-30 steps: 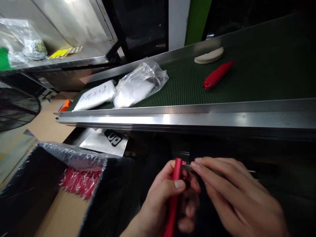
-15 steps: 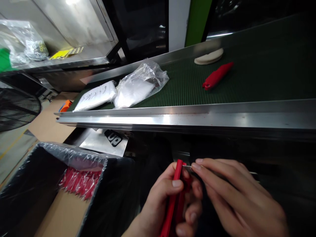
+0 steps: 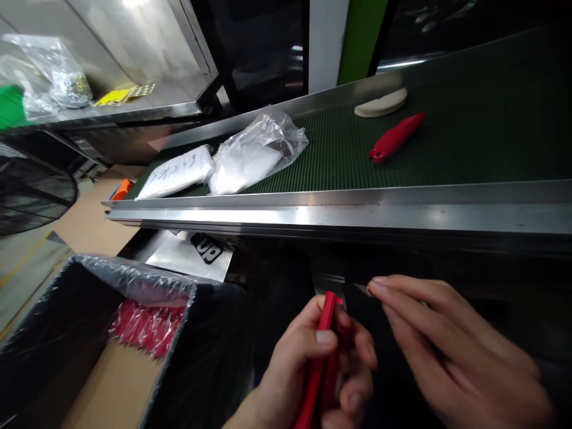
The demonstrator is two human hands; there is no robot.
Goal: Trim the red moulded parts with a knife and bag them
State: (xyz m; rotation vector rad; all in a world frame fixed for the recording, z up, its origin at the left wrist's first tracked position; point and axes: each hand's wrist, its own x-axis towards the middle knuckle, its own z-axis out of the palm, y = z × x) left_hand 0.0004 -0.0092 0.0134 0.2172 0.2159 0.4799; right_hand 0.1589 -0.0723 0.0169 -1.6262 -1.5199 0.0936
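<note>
My left hand (image 3: 304, 363) is wrapped round a long, narrow red plastic piece (image 3: 319, 369) that looks like a two-sided handle with a slot down it. Its upper end points away from me, and its lower end runs out of the picture. To the right, my right hand (image 3: 451, 345) pinches a thin pointed metal piece (image 3: 363, 289) between thumb and fingertips. The metal tip points left toward the red piece, with a gap between them. Most of the metal piece is hidden by my fingers.
A green ribbed conveyor belt (image 3: 339, 161) with a metal rail (image 3: 313, 214) crosses in front. On it lie a red handle-shaped item (image 3: 397, 137), a pale curved piece (image 3: 382, 103) and white plastic packets (image 3: 250, 164). At left stand a lined box (image 3: 192, 310) holding red packs (image 3: 149, 325) and a fan (image 3: 33, 196).
My right hand has drawn back to the right, taking the metal piece away from the end of the red piece. My left hand keeps its grip, shifted slightly right.
</note>
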